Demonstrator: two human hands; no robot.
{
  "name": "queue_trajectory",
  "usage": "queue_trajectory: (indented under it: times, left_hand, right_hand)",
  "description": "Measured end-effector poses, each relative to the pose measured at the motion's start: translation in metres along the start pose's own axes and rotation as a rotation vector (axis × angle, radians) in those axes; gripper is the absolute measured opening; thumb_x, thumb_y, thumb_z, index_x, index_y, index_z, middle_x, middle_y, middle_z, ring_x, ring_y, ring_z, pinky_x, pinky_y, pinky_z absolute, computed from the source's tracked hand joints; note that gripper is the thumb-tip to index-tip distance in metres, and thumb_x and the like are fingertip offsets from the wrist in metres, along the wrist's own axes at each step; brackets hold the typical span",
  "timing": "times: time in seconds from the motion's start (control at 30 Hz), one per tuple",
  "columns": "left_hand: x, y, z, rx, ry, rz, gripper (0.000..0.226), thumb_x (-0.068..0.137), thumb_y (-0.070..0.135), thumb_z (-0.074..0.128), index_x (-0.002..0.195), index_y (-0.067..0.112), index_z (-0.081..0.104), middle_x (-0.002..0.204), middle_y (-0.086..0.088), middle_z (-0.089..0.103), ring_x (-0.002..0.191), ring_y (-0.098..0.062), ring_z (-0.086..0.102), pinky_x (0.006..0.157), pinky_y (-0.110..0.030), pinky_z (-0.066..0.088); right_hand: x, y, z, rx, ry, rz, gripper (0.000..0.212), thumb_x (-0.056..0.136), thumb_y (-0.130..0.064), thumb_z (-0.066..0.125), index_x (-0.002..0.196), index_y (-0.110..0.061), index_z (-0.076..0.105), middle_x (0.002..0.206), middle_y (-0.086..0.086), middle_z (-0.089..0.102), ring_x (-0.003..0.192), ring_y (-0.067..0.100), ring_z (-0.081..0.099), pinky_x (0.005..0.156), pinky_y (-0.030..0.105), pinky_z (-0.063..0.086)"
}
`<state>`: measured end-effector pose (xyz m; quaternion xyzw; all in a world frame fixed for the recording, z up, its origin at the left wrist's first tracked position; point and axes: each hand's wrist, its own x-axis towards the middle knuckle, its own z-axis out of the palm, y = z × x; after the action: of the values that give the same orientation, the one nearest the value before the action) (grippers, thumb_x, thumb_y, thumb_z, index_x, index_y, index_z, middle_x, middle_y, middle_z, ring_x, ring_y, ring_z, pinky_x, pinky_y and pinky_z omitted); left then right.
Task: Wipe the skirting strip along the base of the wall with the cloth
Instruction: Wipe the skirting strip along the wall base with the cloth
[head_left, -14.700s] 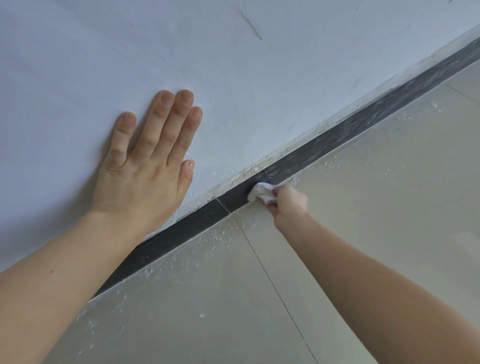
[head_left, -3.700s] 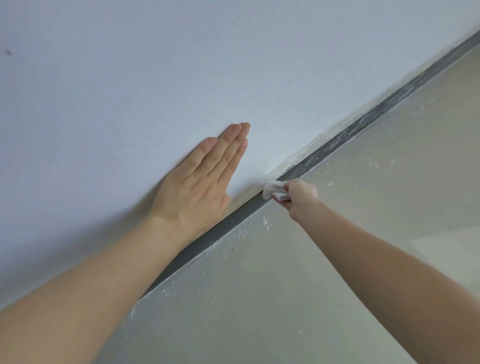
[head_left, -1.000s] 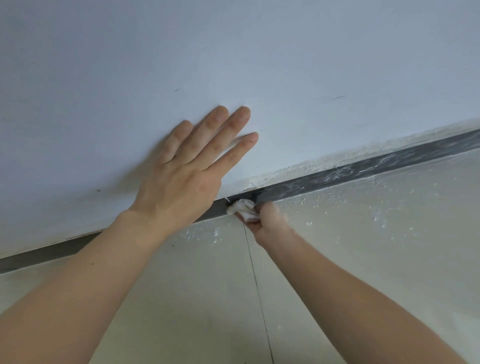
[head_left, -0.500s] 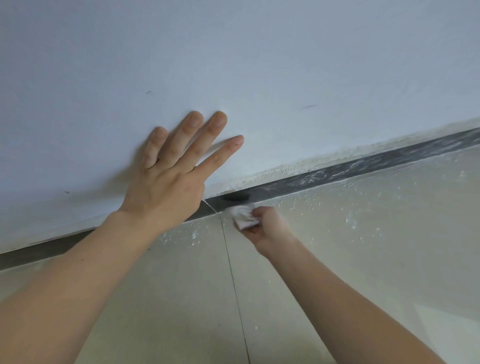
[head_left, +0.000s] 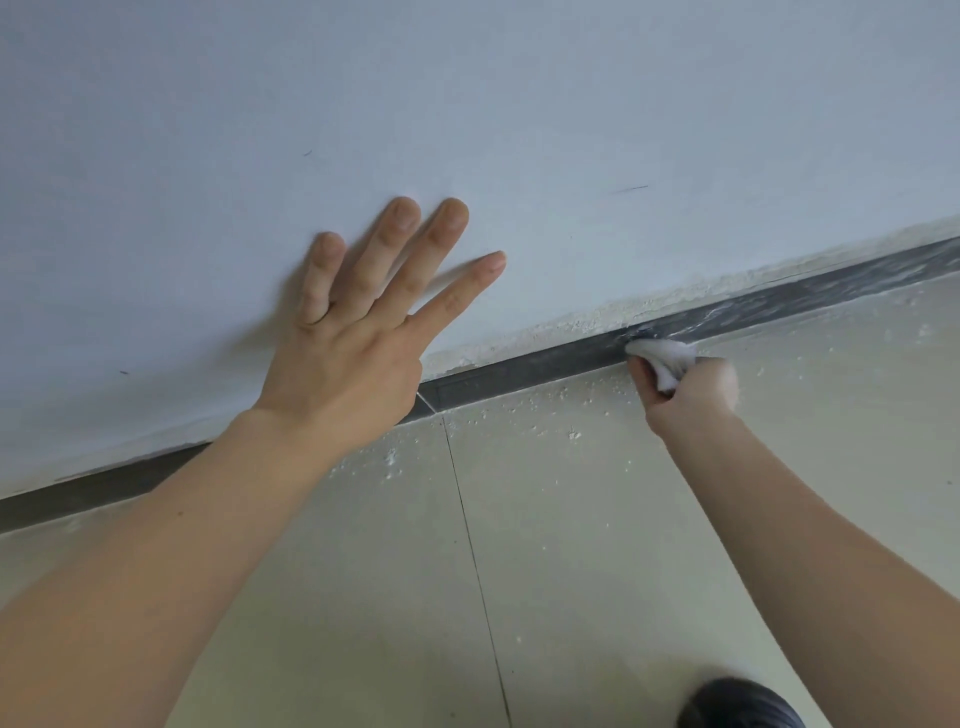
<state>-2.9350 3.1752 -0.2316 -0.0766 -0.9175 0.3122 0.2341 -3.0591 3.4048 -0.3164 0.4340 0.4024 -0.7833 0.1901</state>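
- The skirting strip (head_left: 519, 364), a dark grey band at the foot of the wall (head_left: 519, 104), runs from the near left up to the far right.
- The cloth (head_left: 662, 358), a small white wad, is pressed against the strip right of centre. The strip looks clean dark to its left and streaked white to its right.
- The right hand (head_left: 691, 387) is curled around the cloth and grips it, knuckles just above the floor (head_left: 571, 519).
- The left hand (head_left: 353, 353) lies flat on the wall above the strip with fingers straight and spread. It holds nothing and seems to serve as a brace.
- Risks, as I judge them:
  - A wad this small may already be loaded with dust, so it could smear the white film along rather than lift it.
  - The rough plaster edge (head_left: 649, 306) directly above the strip looks crumbly, and rubbing too high could shed fresh bits onto wiped parts.
  - Dipping low could drag up the white crumbs (head_left: 571, 434) scattered along the floor.
- Count: one strip with one visible joint (head_left: 426, 402), one cloth, two hands, one floor grout line (head_left: 472, 540) and one dark rounded object (head_left: 737, 706) at the near edge, which I cannot identify.
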Motion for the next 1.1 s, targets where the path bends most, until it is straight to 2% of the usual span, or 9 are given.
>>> queue_trajectory:
  times: [0.1,0.2,0.3,0.4,0.5,0.63,0.77,0.97,1.1]
  left_hand:
    - [0.002,0.002,0.001,-0.006,0.001,-0.012,0.097,0.071,0.004,0.051,0.154,0.034,0.011,0.156,-0.003,-0.026,0.141,-0.023,-0.031,0.111,-0.042,-0.023]
    - [0.000,0.004,0.001,0.000,-0.017,-0.021,0.101,0.069,0.003,0.054,0.154,0.035,0.009,0.156,-0.003,-0.027,0.140,-0.023,-0.032,0.110,-0.042,-0.025]
    - [0.000,0.004,-0.001,0.003,-0.031,-0.011,0.101,0.070,0.003,0.053,0.154,0.035,0.008,0.156,-0.004,-0.026,0.140,-0.023,-0.032,0.110,-0.041,-0.025]
    - [0.000,0.002,-0.004,0.008,-0.038,-0.002,0.099,0.071,0.003,0.052,0.154,0.034,0.009,0.157,-0.004,-0.024,0.141,-0.023,-0.030,0.112,-0.041,-0.021]
    - [-0.001,0.001,-0.006,-0.016,-0.025,0.002,0.098,0.071,0.003,0.052,0.154,0.032,0.009,0.158,-0.003,-0.022,0.142,-0.022,-0.028,0.113,-0.041,-0.018]
    - [-0.001,0.002,-0.006,-0.037,-0.016,-0.012,0.097,0.071,0.002,0.051,0.154,0.032,0.010,0.157,-0.002,-0.023,0.142,-0.022,-0.027,0.113,-0.042,-0.019]
    - [-0.002,0.005,-0.003,-0.046,-0.033,-0.038,0.102,0.069,0.004,0.056,0.154,0.034,0.010,0.158,-0.002,-0.023,0.142,-0.022,-0.028,0.112,-0.042,-0.020]
    - [0.001,0.012,0.000,0.017,-0.016,-0.052,0.106,0.066,0.004,0.059,0.153,0.037,0.011,0.158,-0.005,-0.022,0.143,-0.026,-0.026,0.113,-0.044,-0.019]
    - [0.001,0.014,-0.001,0.002,-0.024,-0.057,0.107,0.066,0.005,0.060,0.154,0.036,0.007,0.157,-0.005,-0.024,0.142,-0.025,-0.027,0.113,-0.044,-0.017]
  right_hand:
    - [-0.016,0.011,0.001,-0.159,-0.029,-0.003,0.061,0.095,-0.006,0.025,0.052,-0.004,0.068,0.054,0.010,0.067,0.063,0.019,0.057,0.064,0.029,0.060]
    - [-0.037,0.060,0.016,-0.356,-0.168,0.243,0.031,0.095,-0.001,0.033,0.079,-0.001,0.059,0.077,0.017,0.061,0.069,0.026,0.058,0.078,0.039,0.056]
    - [-0.052,0.091,0.032,-0.329,-0.314,0.426,0.023,0.095,0.000,0.032,0.094,0.004,0.055,0.089,0.021,0.061,0.078,0.031,0.063,0.074,0.038,0.059]
    - [-0.045,0.079,0.042,-0.264,-0.238,0.354,0.027,0.095,-0.001,0.030,0.108,0.005,0.052,0.089,0.022,0.060,0.070,0.029,0.061,0.054,0.031,0.060]
    - [-0.033,0.042,0.036,-0.235,-0.165,0.250,0.021,0.096,-0.001,0.030,0.098,0.003,0.051,0.085,0.020,0.056,0.067,0.028,0.058,0.038,0.025,0.054]
    - [-0.024,-0.004,0.014,-0.081,-0.045,0.078,0.025,0.095,-0.001,0.030,0.095,0.000,0.055,0.079,0.015,0.058,0.066,0.022,0.057,0.045,0.021,0.056]
    - [-0.026,-0.017,-0.004,-0.056,-0.022,-0.052,0.041,0.093,-0.007,0.028,0.071,-0.005,0.063,0.053,0.005,0.067,0.057,0.013,0.053,0.047,0.017,0.051]
    - [-0.031,0.054,0.012,-0.377,-0.221,0.266,0.020,0.094,-0.003,0.036,0.099,0.001,0.056,0.102,0.021,0.060,0.067,0.023,0.058,0.046,0.024,0.056]
    - [-0.030,0.056,0.033,-0.447,-0.200,0.225,0.021,0.093,0.004,0.032,0.089,0.002,0.052,0.087,0.018,0.057,0.068,0.024,0.058,0.048,0.026,0.056]
